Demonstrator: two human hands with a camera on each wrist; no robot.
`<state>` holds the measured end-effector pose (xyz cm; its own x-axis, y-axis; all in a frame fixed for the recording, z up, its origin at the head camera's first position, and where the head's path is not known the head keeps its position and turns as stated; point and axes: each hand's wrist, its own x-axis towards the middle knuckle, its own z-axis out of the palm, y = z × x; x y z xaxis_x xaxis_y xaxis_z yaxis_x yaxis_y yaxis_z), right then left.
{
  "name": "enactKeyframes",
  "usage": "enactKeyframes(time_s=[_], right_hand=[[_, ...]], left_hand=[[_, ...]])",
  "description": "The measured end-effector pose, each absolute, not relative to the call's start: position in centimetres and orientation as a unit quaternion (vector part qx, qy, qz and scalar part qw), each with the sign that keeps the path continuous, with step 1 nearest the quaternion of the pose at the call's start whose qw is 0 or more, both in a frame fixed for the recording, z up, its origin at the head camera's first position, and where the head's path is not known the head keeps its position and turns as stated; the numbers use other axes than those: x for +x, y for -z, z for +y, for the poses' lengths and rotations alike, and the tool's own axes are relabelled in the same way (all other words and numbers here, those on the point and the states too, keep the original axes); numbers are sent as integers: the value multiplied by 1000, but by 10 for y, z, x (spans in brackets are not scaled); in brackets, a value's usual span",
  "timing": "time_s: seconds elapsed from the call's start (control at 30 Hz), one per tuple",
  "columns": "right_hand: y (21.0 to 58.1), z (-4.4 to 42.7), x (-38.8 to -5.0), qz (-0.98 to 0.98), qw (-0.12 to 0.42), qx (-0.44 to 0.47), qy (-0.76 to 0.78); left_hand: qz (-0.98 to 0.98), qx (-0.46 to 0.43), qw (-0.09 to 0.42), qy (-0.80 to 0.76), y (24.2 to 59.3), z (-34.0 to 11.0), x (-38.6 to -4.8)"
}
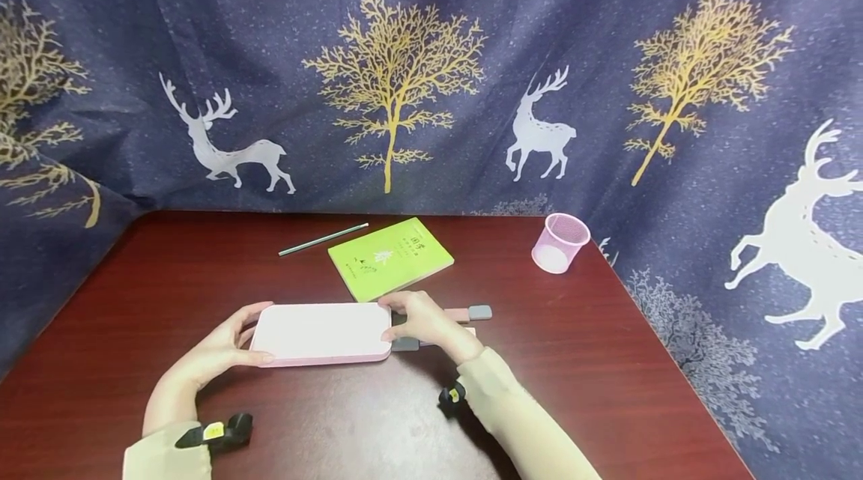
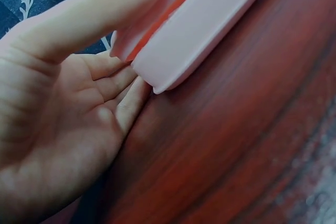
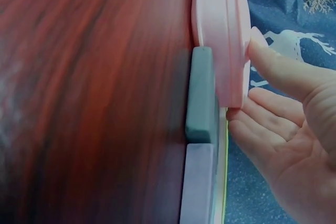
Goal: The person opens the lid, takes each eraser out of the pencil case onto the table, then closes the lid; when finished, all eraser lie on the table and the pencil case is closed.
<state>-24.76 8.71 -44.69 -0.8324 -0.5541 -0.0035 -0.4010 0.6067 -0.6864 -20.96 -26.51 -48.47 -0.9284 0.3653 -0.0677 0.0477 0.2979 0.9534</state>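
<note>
A flat pink box (image 1: 323,332) with a pale lid lies on the table in front of me. My left hand (image 1: 225,341) grips its left end, thumb along the near edge and fingers at the far side. In the left wrist view, a gap with a red-orange strip shows between the lid (image 2: 157,11) and the base (image 2: 178,48). At the other end my right hand (image 1: 421,319) holds the lid's corners between thumb and fingers. Beside that end lie two block-like sticks, one with a grey-green end (image 3: 200,95) and lavender body (image 3: 197,182), the other a pink stick with a grey end (image 1: 480,312).
Behind the box lies a green book (image 1: 391,259), with a pencil (image 1: 323,240) to its left. A pink mesh pen holder (image 1: 561,242) stands at the back right of the dark red table (image 1: 573,390). A patterned blue cloth (image 1: 431,90) hangs behind.
</note>
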Motion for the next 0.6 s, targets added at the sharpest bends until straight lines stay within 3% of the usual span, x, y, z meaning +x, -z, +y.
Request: enactKeyframes(time_s=[0.6], right_hand=[[448,87,-244,898,89,-283,326]], left_hand=[[807,141,137,-557,488,-266,-209]])
